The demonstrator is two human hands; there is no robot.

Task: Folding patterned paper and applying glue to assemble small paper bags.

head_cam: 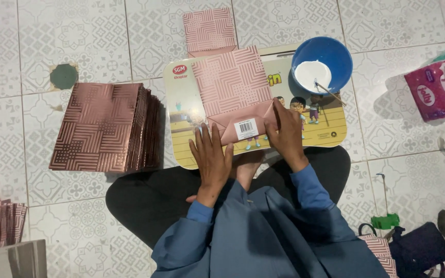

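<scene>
On the tiled floor, pale grey w/ patterned squares, I see a person seated cross-legged in blue sleeves, viewed from overhead. Largest item: stack of pink-metallic patterned sheets, flat, left of the lap. Next: cartoon-printed board serving as work surface across the knees. On it lies the pink patterned paper bag, flat; long axis runs away from the body, folded base end nearest the person, open end pointing up-frame, beyond the board's far edge. Base flaps form a pointed fold w/ a white barcode sticker. Left hand: open, palm down, fingers spread at base's left corner. Right hand: open, flat, pressing base's right side. Blue bowl w/ white paste & stick, upper right. Pink tissue pack, far right.
</scene>
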